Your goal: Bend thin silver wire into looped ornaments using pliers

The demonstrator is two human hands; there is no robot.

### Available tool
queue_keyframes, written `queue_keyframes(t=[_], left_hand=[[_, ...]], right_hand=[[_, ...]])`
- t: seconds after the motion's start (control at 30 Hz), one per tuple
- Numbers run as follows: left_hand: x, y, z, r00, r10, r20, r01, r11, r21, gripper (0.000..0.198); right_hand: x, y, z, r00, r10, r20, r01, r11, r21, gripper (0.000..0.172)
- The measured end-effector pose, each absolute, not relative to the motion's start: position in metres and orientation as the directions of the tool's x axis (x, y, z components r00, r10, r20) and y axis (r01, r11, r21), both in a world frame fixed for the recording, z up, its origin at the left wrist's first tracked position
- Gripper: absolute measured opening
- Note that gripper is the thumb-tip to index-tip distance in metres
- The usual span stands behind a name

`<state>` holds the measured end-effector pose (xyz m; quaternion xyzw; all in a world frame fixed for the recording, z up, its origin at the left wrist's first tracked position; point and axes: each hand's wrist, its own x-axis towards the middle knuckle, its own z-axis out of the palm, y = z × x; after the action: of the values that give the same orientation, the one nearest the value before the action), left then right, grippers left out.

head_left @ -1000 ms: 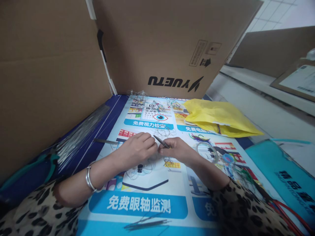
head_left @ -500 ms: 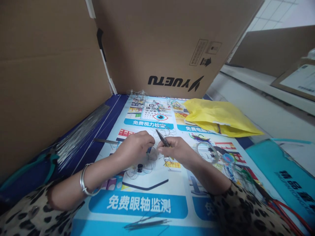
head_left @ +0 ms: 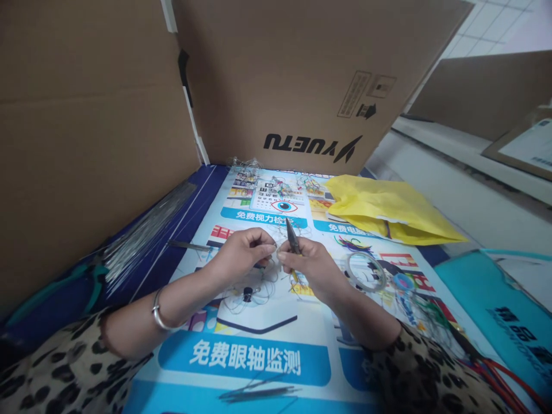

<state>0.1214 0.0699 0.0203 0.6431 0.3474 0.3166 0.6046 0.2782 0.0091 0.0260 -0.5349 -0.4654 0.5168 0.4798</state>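
Note:
My left hand [head_left: 252, 248] is closed in a pinch, its fingertips almost meeting those of my right hand. What it pinches is tiny, seemingly a thin wire. In my right hand [head_left: 311, 261] are small pointed pliers [head_left: 292, 236], dark-tipped and aimed away from me, with a bit of yellow handle showing below the fingers. The thumb and forefinger of that hand also come together near the left fingertips. Loops of thin wire [head_left: 263, 290] spread under both hands, around a small black piece [head_left: 247, 294].
Straight wires [head_left: 146, 236] and teal-handled pliers [head_left: 92, 282] lie left. Cut wires [head_left: 259, 394] lie in front. To the right are a tape roll [head_left: 365, 272], coloured wires [head_left: 353, 244], a yellow bag [head_left: 392, 207] and a teal pouch [head_left: 487, 293]. Cardboard [head_left: 276, 75] stands behind.
The pliers have turned more upright in my right hand. My left fingertips have come closer to the right ones. The whole view has shifted slightly.

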Motion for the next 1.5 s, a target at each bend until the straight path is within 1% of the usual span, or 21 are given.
queue_keyframes(t=[0.23,0.43,0.8,1.0,1.13,1.23,1.33,1.4,1.47,1.5], left_hand=[[0.122,0.065,0.025,0.515,0.856,-0.045,0.027,0.036,0.999,0.017],[0.123,0.065,0.026,0.504,0.863,-0.035,0.015,0.032,0.999,0.016],[0.123,0.065,0.024,0.496,0.868,-0.031,0.022,0.023,0.999,0.011],[0.124,0.067,0.024,0.490,0.871,-0.025,0.044,0.004,0.999,0.010],[0.124,0.068,0.024,0.489,0.872,-0.004,0.025,-0.010,1.000,0.010],[0.124,0.067,0.024,0.479,0.878,-0.006,0.008,0.003,1.000,0.009],[0.124,0.067,0.026,0.493,0.869,-0.042,0.004,0.046,0.999,0.012],[0.123,0.068,0.027,0.531,0.844,-0.082,-0.002,0.097,0.995,0.016],[0.121,0.070,0.028,0.574,0.811,-0.115,-0.031,0.162,0.986,0.019],[0.120,0.071,0.028,0.589,0.798,-0.126,-0.056,0.196,0.979,0.019]], right_hand=[[0.278,0.012,0.023,0.034,0.995,-0.093,-0.019,-0.093,-0.996,0.022],[0.277,0.014,0.020,0.006,0.997,-0.071,-0.041,-0.070,-0.997,0.020],[0.273,0.015,0.017,0.003,0.999,-0.044,0.003,-0.044,-0.999,0.019],[0.270,0.014,0.018,0.000,0.998,-0.055,0.010,-0.055,-0.998,0.018],[0.269,0.013,0.017,0.002,0.998,-0.059,0.010,-0.059,-0.998,0.017],[0.268,0.013,0.016,0.006,0.998,-0.055,0.027,-0.055,-0.998,0.017],[0.269,0.013,0.016,-0.007,0.998,-0.060,0.044,-0.060,-0.997,0.018],[0.272,0.013,0.017,-0.029,0.999,-0.046,0.118,-0.043,-0.992,0.017],[0.279,0.013,0.018,-0.031,0.999,0.014,0.302,0.023,-0.953,0.015],[0.284,0.014,0.017,-0.026,0.997,0.076,0.431,0.080,-0.899,0.014]])
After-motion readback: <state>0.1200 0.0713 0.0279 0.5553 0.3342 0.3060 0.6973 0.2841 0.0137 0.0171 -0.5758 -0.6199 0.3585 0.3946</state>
